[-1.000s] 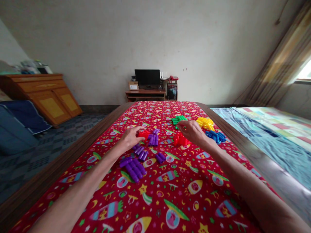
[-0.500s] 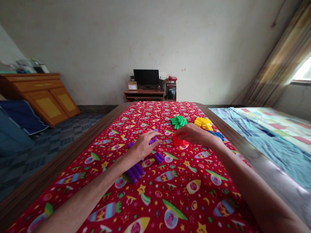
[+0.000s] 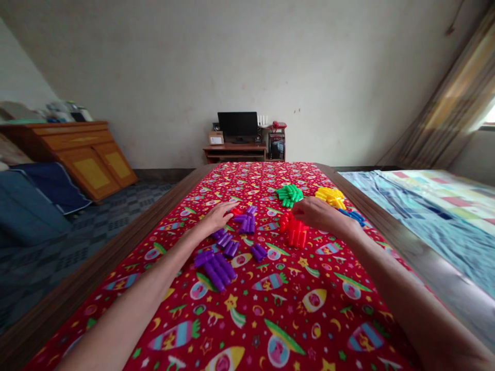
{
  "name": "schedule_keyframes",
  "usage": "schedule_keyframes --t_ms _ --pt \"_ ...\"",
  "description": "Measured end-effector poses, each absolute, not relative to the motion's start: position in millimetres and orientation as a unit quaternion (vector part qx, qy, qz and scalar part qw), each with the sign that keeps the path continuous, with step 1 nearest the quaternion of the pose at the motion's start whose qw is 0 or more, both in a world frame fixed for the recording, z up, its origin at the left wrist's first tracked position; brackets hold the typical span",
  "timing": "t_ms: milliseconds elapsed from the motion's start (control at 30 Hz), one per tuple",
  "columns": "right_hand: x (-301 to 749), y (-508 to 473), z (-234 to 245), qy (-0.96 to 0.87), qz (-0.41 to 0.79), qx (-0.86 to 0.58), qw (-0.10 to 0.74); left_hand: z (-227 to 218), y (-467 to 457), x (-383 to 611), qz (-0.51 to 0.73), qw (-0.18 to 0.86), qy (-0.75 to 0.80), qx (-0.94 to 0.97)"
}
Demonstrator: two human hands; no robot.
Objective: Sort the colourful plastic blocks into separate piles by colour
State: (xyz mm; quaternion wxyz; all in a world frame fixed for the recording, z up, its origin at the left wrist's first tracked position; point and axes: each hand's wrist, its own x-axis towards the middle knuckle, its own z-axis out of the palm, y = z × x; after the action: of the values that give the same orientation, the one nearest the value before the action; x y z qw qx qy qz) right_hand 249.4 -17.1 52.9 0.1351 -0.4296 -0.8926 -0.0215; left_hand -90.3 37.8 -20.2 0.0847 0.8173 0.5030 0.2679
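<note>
My left hand (image 3: 217, 216) lies low over the cloth with fingers stretched toward a small red plastic piece (image 3: 236, 211); whether they touch it I cannot tell. Right of these fingertips is a cluster of purple tube-shaped plastic pieces (image 3: 247, 222), and more purple pieces (image 3: 217, 270) lie nearer me. My right hand (image 3: 319, 213), fingers curled down and together, is just above and behind a group of red tube-shaped pieces (image 3: 297, 234). Its fingertips are hidden, so anything in them cannot be made out.
Beyond the right hand are piles of green pieces (image 3: 289, 196) and yellow pieces (image 3: 330, 198), with blue pieces (image 3: 353, 216) near the table's right edge. A red patterned cloth (image 3: 286, 299) covers the table. A bed (image 3: 436, 226) stands to the right, a wooden cabinet (image 3: 88, 165) at left.
My left hand has drawn back leftward from the purple pieces, uncovering them, to beside the small red piece. My right hand stays by the red group, more of which now shows.
</note>
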Motion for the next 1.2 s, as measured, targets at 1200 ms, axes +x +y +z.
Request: schedule_keyframes --t_ms 1200 --pt "278 -3 72 -0.898 0.115 -0.421 0.052 44 -15 -18 0.394 0.372 0.396 0.741"
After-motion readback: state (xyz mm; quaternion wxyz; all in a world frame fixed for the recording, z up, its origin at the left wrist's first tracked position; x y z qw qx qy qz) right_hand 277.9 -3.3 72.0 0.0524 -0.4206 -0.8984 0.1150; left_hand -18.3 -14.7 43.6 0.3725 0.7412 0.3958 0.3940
